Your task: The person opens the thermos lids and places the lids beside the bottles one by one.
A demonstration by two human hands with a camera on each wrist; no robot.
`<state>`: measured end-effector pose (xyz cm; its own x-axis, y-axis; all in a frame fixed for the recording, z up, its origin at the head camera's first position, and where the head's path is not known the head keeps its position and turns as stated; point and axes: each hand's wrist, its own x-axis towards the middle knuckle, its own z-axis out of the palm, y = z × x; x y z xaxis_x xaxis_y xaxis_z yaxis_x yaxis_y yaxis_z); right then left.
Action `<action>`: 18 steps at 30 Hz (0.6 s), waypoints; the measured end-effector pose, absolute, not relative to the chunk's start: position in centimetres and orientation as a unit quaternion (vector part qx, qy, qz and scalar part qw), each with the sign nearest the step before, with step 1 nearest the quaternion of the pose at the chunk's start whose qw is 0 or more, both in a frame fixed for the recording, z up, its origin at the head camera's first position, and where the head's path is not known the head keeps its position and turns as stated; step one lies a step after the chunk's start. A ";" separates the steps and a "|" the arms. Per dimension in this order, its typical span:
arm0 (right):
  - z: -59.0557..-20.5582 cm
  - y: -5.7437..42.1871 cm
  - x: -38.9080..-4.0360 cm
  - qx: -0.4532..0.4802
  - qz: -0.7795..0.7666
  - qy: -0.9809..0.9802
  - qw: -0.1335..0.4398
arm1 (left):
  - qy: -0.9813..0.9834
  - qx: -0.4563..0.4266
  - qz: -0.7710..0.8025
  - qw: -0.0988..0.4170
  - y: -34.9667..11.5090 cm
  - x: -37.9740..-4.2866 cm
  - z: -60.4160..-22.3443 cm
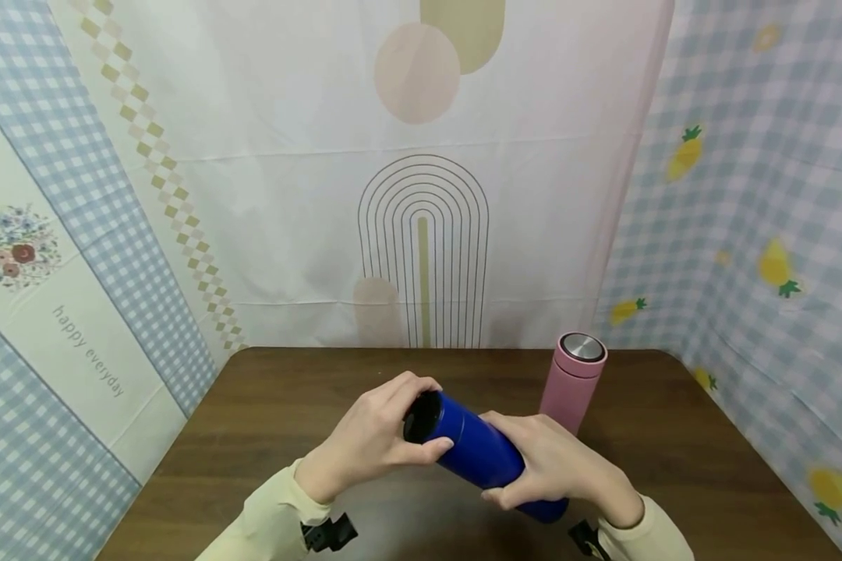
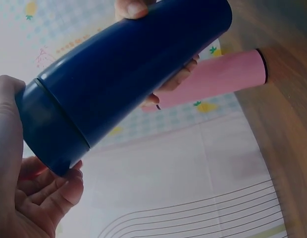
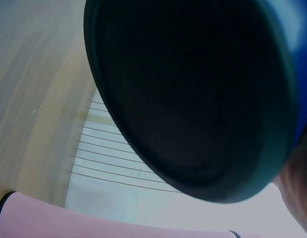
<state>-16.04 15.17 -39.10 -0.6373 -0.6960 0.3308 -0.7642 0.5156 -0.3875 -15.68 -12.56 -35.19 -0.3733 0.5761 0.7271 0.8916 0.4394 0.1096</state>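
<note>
A blue thermos (image 1: 482, 450) is held tilted above the table, its dark-topped lid end up and to the left. My left hand (image 1: 373, 435) grips the lid (image 2: 52, 126) between thumb and fingers; a thin seam shows between lid and body. My right hand (image 1: 557, 460) is wrapped round the lower body. In the right wrist view the thermos's dark round base (image 3: 193, 99) fills much of the picture. Just behind the right hand a pink thermos (image 1: 571, 393) stands upright, its silver-topped lid on and its lower part hidden by that hand.
The brown wooden table (image 1: 288, 397) ends at a white patterned cloth (image 1: 288, 234) hung along its back. Blue checked cloths hang at the left and right sides. A black strap (image 1: 328, 534) with a small device sits on the left wrist.
</note>
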 end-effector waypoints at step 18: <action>-39.2 14.9 -17.1 0.372 0.164 -0.894 0.188 | -0.843 -0.347 -0.354 0.209 -12.7 -16.0 -36.1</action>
